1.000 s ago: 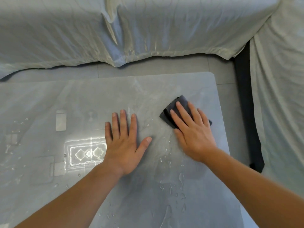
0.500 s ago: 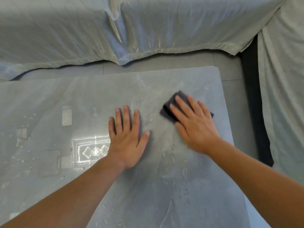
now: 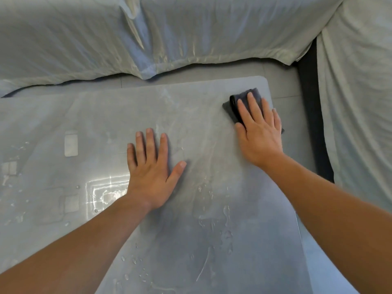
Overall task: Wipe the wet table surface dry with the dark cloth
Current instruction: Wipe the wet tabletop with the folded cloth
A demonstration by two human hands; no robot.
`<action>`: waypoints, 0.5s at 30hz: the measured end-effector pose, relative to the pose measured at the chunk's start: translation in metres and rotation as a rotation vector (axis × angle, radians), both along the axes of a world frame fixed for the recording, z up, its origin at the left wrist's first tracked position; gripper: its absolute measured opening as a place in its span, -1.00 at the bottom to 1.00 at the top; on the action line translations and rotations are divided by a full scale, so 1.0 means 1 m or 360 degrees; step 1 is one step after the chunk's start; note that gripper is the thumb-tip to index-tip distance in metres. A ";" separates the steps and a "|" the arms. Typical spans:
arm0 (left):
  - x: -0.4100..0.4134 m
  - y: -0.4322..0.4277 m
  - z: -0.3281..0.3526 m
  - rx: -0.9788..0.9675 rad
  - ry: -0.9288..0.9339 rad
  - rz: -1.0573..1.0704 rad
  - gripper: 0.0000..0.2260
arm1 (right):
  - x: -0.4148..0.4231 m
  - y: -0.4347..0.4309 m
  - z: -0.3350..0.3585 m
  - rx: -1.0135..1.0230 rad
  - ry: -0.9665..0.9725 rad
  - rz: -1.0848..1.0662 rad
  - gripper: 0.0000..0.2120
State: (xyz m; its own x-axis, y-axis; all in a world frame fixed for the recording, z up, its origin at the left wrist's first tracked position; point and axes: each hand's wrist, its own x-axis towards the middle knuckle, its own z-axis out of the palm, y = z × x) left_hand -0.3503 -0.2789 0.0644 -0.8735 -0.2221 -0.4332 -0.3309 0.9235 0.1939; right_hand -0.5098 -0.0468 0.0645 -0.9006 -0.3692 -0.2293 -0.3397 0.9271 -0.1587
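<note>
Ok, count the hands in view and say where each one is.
2. The left hand lies flat on the wet table near its middle; the right hand presses the dark cloth by the far right corner. No others show.

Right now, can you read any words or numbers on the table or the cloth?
None: no words, numbers or signs can be read.
The dark cloth under the right hand is plain; the table shows only water drops and light reflections; the pale sheets behind carry no print.
</note>
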 end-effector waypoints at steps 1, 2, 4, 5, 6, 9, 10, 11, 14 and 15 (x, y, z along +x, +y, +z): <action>0.000 0.000 0.000 0.0005 -0.0001 0.0000 -0.23 | 0.010 -0.004 0.000 -0.0003 0.0020 -0.0073 -0.46; 0.000 0.000 0.001 0.0017 -0.0006 0.0001 -0.23 | 0.030 -0.005 -0.001 0.0000 0.0058 -0.0064 -0.46; 0.000 0.000 0.002 0.0033 -0.0008 0.0009 -0.22 | 0.085 0.002 0.001 -0.0020 0.0064 0.0212 -0.45; -0.001 0.000 0.003 0.0037 -0.0009 0.0015 -0.21 | 0.108 0.012 0.003 -0.0005 0.0014 0.0408 -0.46; -0.001 0.000 0.004 0.0038 -0.0016 0.0015 -0.21 | 0.115 0.023 0.004 0.0038 -0.0022 0.0565 -0.47; -0.002 0.000 0.004 0.0031 -0.0026 0.0005 -0.20 | 0.075 0.033 0.002 0.0043 0.0027 0.0344 -0.45; -0.002 -0.001 0.004 0.0044 -0.0031 0.0006 -0.19 | 0.057 0.029 0.002 0.0069 0.0031 0.0103 -0.45; -0.002 -0.001 0.004 0.0064 -0.0028 0.0011 -0.20 | 0.045 0.025 0.003 0.0068 -0.0001 -0.0114 -0.46; 0.002 -0.003 0.011 0.0110 0.0018 -0.0009 -0.27 | 0.068 0.018 0.005 0.0011 -0.0026 -0.0239 -0.45; 0.007 -0.003 0.013 0.0097 0.0063 -0.0027 -0.30 | 0.093 0.021 0.005 0.0013 -0.0027 -0.0170 -0.46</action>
